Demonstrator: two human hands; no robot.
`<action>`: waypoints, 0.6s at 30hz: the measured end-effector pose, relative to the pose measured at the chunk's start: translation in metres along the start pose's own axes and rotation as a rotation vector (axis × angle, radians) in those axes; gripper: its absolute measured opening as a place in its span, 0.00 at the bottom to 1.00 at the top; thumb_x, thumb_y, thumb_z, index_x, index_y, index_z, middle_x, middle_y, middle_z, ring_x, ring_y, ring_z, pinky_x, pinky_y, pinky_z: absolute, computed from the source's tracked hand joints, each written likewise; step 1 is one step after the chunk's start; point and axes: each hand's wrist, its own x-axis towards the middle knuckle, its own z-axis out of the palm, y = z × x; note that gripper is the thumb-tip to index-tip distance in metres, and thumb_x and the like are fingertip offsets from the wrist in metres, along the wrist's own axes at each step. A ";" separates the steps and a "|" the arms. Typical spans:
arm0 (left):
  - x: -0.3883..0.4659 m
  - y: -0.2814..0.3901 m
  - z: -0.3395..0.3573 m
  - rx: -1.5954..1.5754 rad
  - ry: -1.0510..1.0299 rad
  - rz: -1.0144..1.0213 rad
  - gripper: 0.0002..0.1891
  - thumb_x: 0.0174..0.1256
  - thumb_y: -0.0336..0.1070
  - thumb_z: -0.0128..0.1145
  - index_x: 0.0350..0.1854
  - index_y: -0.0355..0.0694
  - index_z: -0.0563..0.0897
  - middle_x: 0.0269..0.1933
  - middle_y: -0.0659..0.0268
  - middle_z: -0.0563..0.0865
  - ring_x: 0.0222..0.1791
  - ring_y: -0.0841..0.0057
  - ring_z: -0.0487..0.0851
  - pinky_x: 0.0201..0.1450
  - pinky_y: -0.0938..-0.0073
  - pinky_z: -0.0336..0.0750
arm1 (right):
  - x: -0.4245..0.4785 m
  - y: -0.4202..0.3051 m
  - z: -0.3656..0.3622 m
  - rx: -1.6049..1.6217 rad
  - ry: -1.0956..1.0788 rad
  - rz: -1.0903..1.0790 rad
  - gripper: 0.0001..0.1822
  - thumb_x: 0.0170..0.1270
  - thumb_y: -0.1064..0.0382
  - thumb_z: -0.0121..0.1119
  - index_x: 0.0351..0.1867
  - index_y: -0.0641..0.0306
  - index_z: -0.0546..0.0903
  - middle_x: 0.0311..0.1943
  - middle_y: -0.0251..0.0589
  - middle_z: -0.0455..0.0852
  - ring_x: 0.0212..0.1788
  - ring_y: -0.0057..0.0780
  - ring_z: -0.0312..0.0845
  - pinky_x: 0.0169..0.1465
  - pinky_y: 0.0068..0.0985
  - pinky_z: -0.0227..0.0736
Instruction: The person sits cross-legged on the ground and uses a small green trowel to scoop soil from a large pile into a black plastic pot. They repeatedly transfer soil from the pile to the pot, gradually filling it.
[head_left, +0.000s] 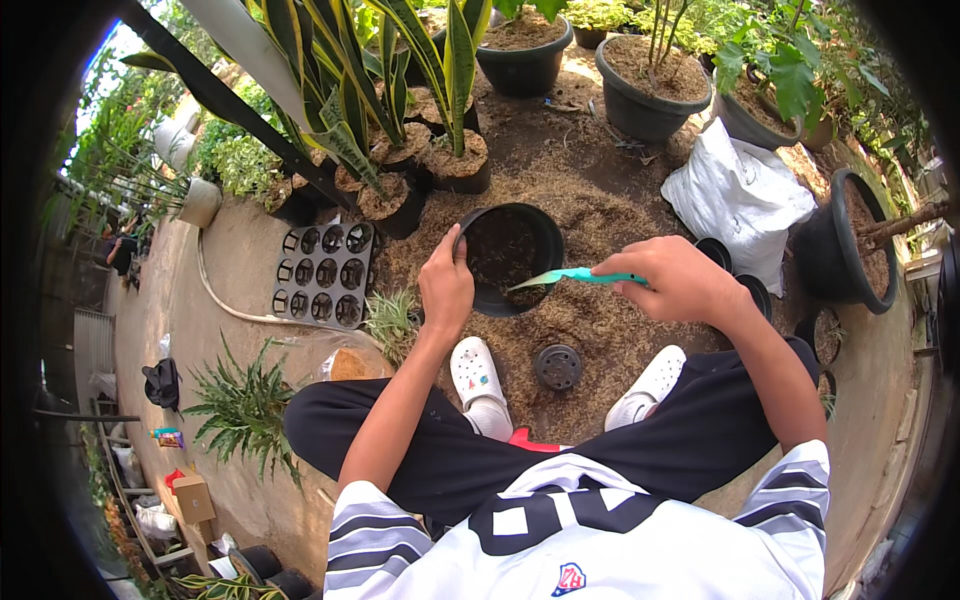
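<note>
My left hand (445, 291) grips the left rim of a black plastic pot (556, 234), with the thumb inside the edge. The pot leans towards me, and dark soil (501, 246) covers its bottom. In my right hand (667, 279) is a turquoise hand trowel (576, 274), held by its handle. Its blade reaches over the right rim into the pot, and the tip is at the soil near the lower wall. A small black nursery pot (558, 367) sits upside down between my shoes, its drainage holes showing.
Loose husk-like mulch (600, 217) covers the ground around the pot. To the left are a black cell tray (324, 274) and a hose (214, 289). Potted snake plants (457, 154) stand behind. A white sack (735, 191) and a large pot (847, 240) are at right.
</note>
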 end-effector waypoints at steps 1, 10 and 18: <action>0.000 -0.001 0.001 -0.001 0.011 0.001 0.18 0.84 0.37 0.54 0.66 0.33 0.84 0.56 0.40 0.89 0.56 0.43 0.88 0.57 0.52 0.81 | 0.001 -0.001 0.003 -0.014 0.001 0.018 0.19 0.68 0.65 0.64 0.60 0.57 0.87 0.39 0.46 0.91 0.42 0.48 0.89 0.47 0.43 0.83; -0.002 -0.012 -0.004 0.050 0.061 0.028 0.17 0.83 0.36 0.54 0.64 0.34 0.85 0.56 0.42 0.90 0.55 0.44 0.89 0.58 0.52 0.82 | 0.019 -0.008 -0.003 0.070 -0.152 0.098 0.20 0.68 0.64 0.64 0.60 0.58 0.87 0.40 0.52 0.92 0.44 0.53 0.89 0.50 0.46 0.82; 0.006 -0.036 -0.002 0.128 0.167 0.170 0.16 0.82 0.36 0.56 0.62 0.34 0.86 0.57 0.46 0.90 0.54 0.46 0.89 0.55 0.52 0.84 | 0.034 0.003 0.050 0.050 -0.214 0.081 0.19 0.67 0.67 0.63 0.59 0.56 0.88 0.43 0.49 0.91 0.48 0.51 0.88 0.52 0.46 0.81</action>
